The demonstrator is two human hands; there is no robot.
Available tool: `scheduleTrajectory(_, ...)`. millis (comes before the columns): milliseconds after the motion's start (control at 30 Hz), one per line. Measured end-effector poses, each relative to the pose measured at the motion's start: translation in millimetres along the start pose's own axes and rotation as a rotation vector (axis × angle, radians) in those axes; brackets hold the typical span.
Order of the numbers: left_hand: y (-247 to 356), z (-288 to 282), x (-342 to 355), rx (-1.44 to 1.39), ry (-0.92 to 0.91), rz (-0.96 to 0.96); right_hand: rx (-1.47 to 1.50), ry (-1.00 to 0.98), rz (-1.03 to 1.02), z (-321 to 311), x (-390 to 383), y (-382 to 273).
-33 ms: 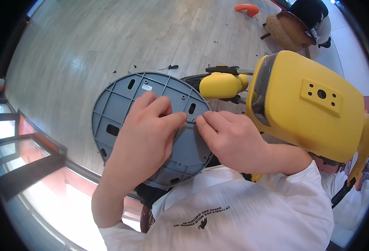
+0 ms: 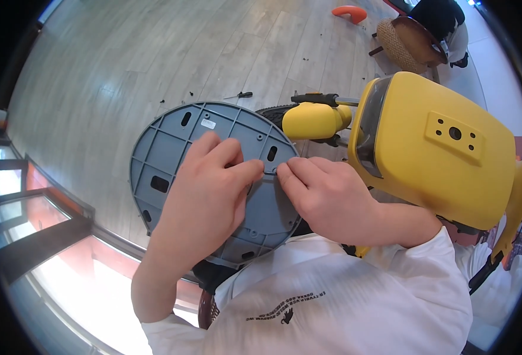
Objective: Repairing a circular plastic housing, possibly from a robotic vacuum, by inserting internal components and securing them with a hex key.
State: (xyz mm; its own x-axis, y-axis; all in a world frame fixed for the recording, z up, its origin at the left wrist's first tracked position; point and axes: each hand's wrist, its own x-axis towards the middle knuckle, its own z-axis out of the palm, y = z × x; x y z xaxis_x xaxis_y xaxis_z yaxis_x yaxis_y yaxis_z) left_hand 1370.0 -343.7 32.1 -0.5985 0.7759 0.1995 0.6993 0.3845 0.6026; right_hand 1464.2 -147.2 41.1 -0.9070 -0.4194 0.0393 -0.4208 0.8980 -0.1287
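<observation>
A round grey plastic plate (image 2: pixel 161 145), ribbed, with slots and small bosses, lies in front of me over my lap. My left hand (image 2: pixel 213 189) is over its middle, fingers curled; the thumb and index finger reach a thin dark piece (image 2: pixel 270 173) at the centre. At that piece's right end, my right hand (image 2: pixel 326 198) has its fingertips pressed together. What exactly the fingertips grip is mostly hidden. Just right of the plate is a yellow wheeled vehicle (image 2: pixel 432 154) with a black tyre partly hidden behind the plate.
A screwdriver (image 2: pixel 243 94) and a few small dark bits lie on the wood floor (image 2: pixel 125 53). An orange curved piece (image 2: pixel 349 13) lies farther back. A wicker stool (image 2: pixel 400 47) with dark items stands at the back right. Glass panels with dark frames (image 2: pixel 42 236) run along the left.
</observation>
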Motion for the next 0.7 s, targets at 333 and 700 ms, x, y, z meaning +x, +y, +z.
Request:
scheduleTrajectory(333,45.0,47.4,-34.9,0.305,0.289,-0.087,0.084,0.137,-0.094,2.7,-5.2,14.5)
scheduleTrajectory(700,59.7,37.2,-20.0,0.099,0.116,-0.228,1.186,-0.126,0.552,-7.4,-14.8,1.9)
